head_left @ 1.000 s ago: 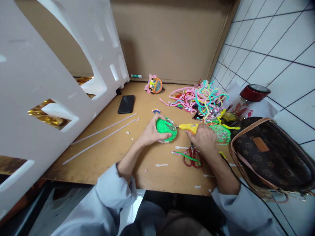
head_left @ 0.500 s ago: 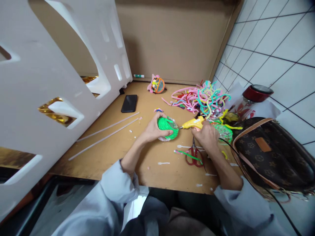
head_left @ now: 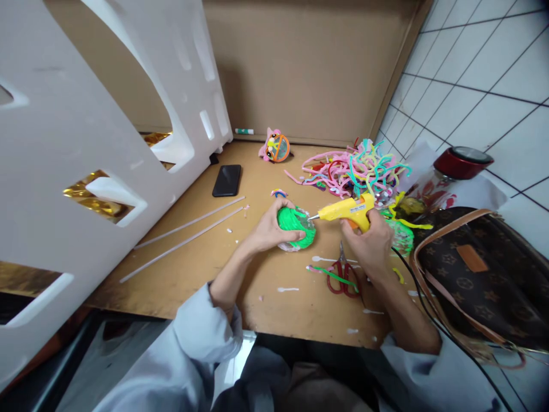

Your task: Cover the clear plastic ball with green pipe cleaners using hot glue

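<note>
My left hand is wrapped round a rounded piece covered in bright green fuzzy strands, with clear material showing at its right side and lower edge. In my right hand is a yellow glue gun, its metal nozzle pointing left at the upper right side of the green piece; whether the tip touches is too small to tell. Red-handled scissors lie below the gun, a green and pink strip across them. A second clear and green piece sits right of my right hand.
Tangled pink and teal strands lie behind the gun, near a decorated round figure. A phone and two thin sticks are left. Right stand a red-lidded jar and a brown bag, the gun's cord passing beside it.
The glue gun has tilted up and shows more of its body, its nozzle now over the green piece's upper right part. The whole view has shifted slightly.
</note>
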A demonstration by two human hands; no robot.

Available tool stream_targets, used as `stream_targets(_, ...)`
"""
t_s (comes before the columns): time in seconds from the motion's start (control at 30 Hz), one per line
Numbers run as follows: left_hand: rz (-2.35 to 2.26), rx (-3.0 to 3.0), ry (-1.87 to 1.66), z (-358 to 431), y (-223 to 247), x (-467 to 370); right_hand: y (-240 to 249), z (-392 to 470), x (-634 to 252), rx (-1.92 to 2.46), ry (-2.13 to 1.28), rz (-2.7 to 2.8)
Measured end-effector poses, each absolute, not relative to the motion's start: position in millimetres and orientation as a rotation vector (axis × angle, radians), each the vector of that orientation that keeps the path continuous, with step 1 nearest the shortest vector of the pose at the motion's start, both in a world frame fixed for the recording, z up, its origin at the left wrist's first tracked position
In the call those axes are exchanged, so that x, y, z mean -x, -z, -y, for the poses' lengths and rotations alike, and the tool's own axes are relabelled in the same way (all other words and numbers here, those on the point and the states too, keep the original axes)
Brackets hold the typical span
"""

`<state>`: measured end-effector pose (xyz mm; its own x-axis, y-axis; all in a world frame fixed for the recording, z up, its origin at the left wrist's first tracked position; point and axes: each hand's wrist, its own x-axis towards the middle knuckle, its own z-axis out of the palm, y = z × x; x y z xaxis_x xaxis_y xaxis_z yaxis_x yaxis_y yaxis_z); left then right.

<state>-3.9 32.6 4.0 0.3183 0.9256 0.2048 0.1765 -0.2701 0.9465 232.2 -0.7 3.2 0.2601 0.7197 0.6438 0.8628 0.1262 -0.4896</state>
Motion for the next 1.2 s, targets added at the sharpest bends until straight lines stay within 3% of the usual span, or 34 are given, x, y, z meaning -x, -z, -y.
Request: stream_targets(1.2, -0.987, -1.684, -0.977, -24, -9, -3, 2, 3, -227, 1.598, 0.165, 1.551)
